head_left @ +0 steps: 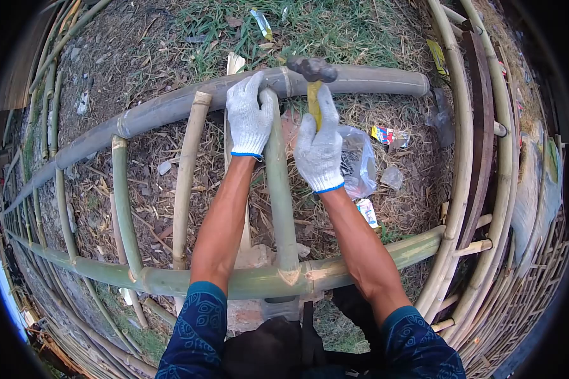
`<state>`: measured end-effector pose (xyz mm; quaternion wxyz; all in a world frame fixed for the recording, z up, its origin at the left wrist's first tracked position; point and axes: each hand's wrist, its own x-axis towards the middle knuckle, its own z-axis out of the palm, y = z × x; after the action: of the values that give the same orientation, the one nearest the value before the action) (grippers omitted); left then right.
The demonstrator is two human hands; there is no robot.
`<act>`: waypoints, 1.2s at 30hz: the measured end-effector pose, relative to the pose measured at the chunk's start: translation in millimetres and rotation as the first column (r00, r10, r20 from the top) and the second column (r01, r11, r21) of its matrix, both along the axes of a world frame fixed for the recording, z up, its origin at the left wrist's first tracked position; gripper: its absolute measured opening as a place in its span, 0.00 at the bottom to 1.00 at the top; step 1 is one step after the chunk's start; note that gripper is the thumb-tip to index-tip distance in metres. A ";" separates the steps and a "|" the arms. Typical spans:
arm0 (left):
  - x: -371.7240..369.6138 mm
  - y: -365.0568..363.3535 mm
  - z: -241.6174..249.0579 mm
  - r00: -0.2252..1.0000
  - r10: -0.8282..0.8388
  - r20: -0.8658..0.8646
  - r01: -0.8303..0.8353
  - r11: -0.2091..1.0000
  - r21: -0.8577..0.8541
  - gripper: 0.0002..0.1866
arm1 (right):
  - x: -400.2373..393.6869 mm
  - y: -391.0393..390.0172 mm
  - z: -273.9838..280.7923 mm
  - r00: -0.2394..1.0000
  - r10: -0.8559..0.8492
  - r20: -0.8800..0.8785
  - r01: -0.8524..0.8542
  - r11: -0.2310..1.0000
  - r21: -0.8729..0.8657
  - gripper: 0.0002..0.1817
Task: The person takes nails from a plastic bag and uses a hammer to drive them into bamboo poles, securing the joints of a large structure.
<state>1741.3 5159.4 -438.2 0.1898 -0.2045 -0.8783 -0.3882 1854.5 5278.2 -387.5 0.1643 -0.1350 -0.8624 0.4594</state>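
Note:
My left hand (pixel 250 117), in a white knit glove, grips the far bamboo pole (pixel 367 81). Its thumb presses at the top of a green bamboo rung (pixel 278 183) that meets the pole there. In my right hand (pixel 319 148), also gloved, is a hammer (pixel 312 68) by its yellow handle. The dark hammer head overlaps the far pole in this view, just right of that joint. A thick green bamboo pole (pixel 221 284) runs across nearer my body, under my forearms, and the rung's lower end meets it.
More rungs, among them a pale one (pixel 189 177) and a green one (pixel 128 208), join the two poles at left. Long bamboo poles (pixel 458 151) stand at the right. A clear plastic bag (pixel 358 163) and a colourful wrapper (pixel 390 136) lie on the littered ground. Grass (pixel 221 25) grows beyond.

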 end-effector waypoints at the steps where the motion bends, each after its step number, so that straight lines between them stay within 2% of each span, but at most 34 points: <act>1: 0.7 -6.2 -1.3 0.998 0.049 -0.048 -0.052 0.996 -0.069 0.22 | -2.2 1.3 2.5 0.989 0.061 0.136 -0.056 0.998 -0.042 0.32; 4: -3.9 -10.6 1.5 0.995 0.034 -0.096 -0.044 0.994 -0.105 0.22 | -4.4 13.1 17.3 1.000 -0.016 0.009 0.017 0.993 -0.114 0.32; 6: 1.3 -17.2 -3.9 0.998 0.005 -0.061 -0.012 0.994 -0.113 0.23 | 0.2 6.5 15.8 0.969 -0.122 -0.217 0.092 0.985 -0.144 0.32; 8: 3.8 -19.0 -3.9 0.999 0.017 -0.041 -0.021 0.993 -0.120 0.23 | -1.4 -2.7 -15.6 0.976 -0.089 -0.197 0.079 0.995 -0.058 0.32; 9: 4.7 -18.2 -2.9 0.999 0.010 -0.036 -0.014 0.992 -0.123 0.24 | -3.2 -5.6 -12.6 0.978 -0.085 -0.191 0.084 0.996 -0.014 0.32; 10: 3.3 -18.3 -4.3 1.000 0.007 -0.014 -0.008 0.997 -0.082 0.24 | -8.7 6.9 -4.9 0.948 0.128 0.290 -0.084 0.984 -0.159 0.33; 13: 4.7 -18.2 -6.0 0.999 0.004 -0.035 -0.007 0.997 -0.071 0.25 | -4.8 17.9 12.8 0.996 0.002 -0.090 -0.005 0.999 -0.034 0.33; 14: 4.9 -19.4 -6.5 1.000 -0.019 -0.020 0.018 0.998 -0.068 0.25 | -2.3 15.7 16.3 0.944 -0.063 -0.324 0.090 0.993 0.070 0.32; 15: 4.4 -19.5 -7.4 1.000 -0.012 -0.007 0.012 0.998 -0.069 0.25 | 0.6 14.7 17.7 0.895 -0.114 -0.430 0.205 0.963 0.172 0.32; 17: 7.5 -17.4 -1.4 1.000 0.002 0.008 -0.001 0.998 -0.068 0.25 | -8.6 7.7 -31.8 0.898 -0.057 -0.436 0.139 0.977 0.160 0.32; 18: 8.3 -17.5 1.2 0.998 -0.007 0.065 0.012 0.997 -0.078 0.26 | -14.9 16.0 -24.5 0.997 -0.035 -0.075 0.042 0.995 0.087 0.33; 19: 11.4 -16.4 2.4 0.998 -0.011 0.054 0.014 0.998 -0.067 0.26 | -19.6 22.9 -6.9 0.955 0.024 0.295 -0.019 1.000 -0.021 0.33; 20: 11.6 -15.2 -0.5 0.999 -0.004 0.040 0.006 0.999 -0.054 0.27 | -17.6 32.5 10.4 0.991 0.040 0.128 -0.044 0.999 0.027 0.32; 21: 10.1 -15.9 -1.3 0.999 0.014 0.029 -0.013 0.999 -0.044 0.27 | -14.1 30.6 15.5 0.994 -0.021 -0.110 0.024 0.999 0.030 0.32; 22: 9.8 -18.6 -5.9 1.000 -0.021 -0.016 0.020 0.999 -0.044 0.29 | -10.3 23.2 12.5 0.945 -0.120 -0.305 0.158 0.982 0.101 0.32; 23: 11.6 -21.1 -8.7 1.000 -0.008 0.013 0.009 0.998 -0.062 0.30 | -10.2 16.2 10.4 0.847 -0.185 -0.499 0.294 0.944 0.149 0.32; 25: 11.6 -18.4 -6.6 0.999 0.004 0.042 -0.001 0.997 -0.077 0.31 | -9.3 14.6 -9.5 0.981 -0.060 -0.183 0.059 0.998 -0.010 0.33; 26: 12.3 -19.0 -4.7 0.991 0.004 0.133 0.005 0.997 -0.071 0.32 | -9.7 20.1 -14.2 0.998 0.056 -0.012 -0.055 0.996 0.068 0.33; 27: 13.8 -18.7 -1.6 0.992 -0.014 0.122 0.022 0.998 -0.066 0.32 | -11.7 23.2 -13.6 0.973 0.156 0.169 -0.177 0.977 0.119 0.33; 28: 13.4 -18.0 -0.2 0.994 -0.024 0.110 0.030 0.998 -0.061 0.33 | -13.8 25.6 0.2 0.987 0.140 0.081 -0.151 0.977 0.149 0.33; 29: 15.2 -19.4 -2.0 0.994 -0.016 0.111 0.023 0.998 -0.056 0.33 | -10.6 22.0 10.8 0.989 0.108 -0.099 -0.095 0.987 0.131 0.32; 30: 16.2 -22.2 -4.3 0.998 -0.060 0.030 0.062 0.997 -0.038 0.34 | -2.5 14.0 14.0 0.956 0.054 -0.289 -0.007 0.987 0.162 0.32; 31: 9.8 -24.4 -3.5 0.998 -0.057 0.039 0.059 0.997 -0.042 0.34 | -5.9 9.0 15.6 0.871 0.027 -0.490 0.073 0.980 0.185 0.32; 32: 7.6 -24.9 -0.4 0.998 -0.045 0.048 0.047 0.998 -0.040 0.35 | -2.9 9.1 8.3 0.946 0.046 -0.320 0.013 0.984 0.180 0.34; 33: 18.3 -25.7 3.1 0.995 -0.068 0.077 0.071 0.997 -0.043 0.35 | -4.5 13.9 -17.3 0.973 0.114 -0.199 -0.051 0.954 0.295 0.36; 34: 18.8 -28.8 0.5 0.984 -0.053 0.167 0.066 0.995 -0.070 0.35 | -6.1 22.3 -22.4 0.986 0.164 -0.018 -0.147 0.923 0.355 0.36; 35: 20.3 -30.1 2.5 0.985 -0.068 0.158 0.077 0.996 -0.049 0.36 | -14.5 29.3 -20.9 0.964 0.209 0.162 -0.257 0.883 0.393 0.36; 36: 19.1 -31.5 3.7 0.983 -0.101 0.155 0.106 0.994 -0.020 0.37 | -15.5 29.2 1.8 0.963 0.203 0.176 -0.259 0.871 0.418 0.37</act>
<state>1760.4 5127.8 -434.5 0.0980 -0.2220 -0.8840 -0.3996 1839.0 5307.4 -385.7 0.0794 -0.0193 -0.9619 0.2611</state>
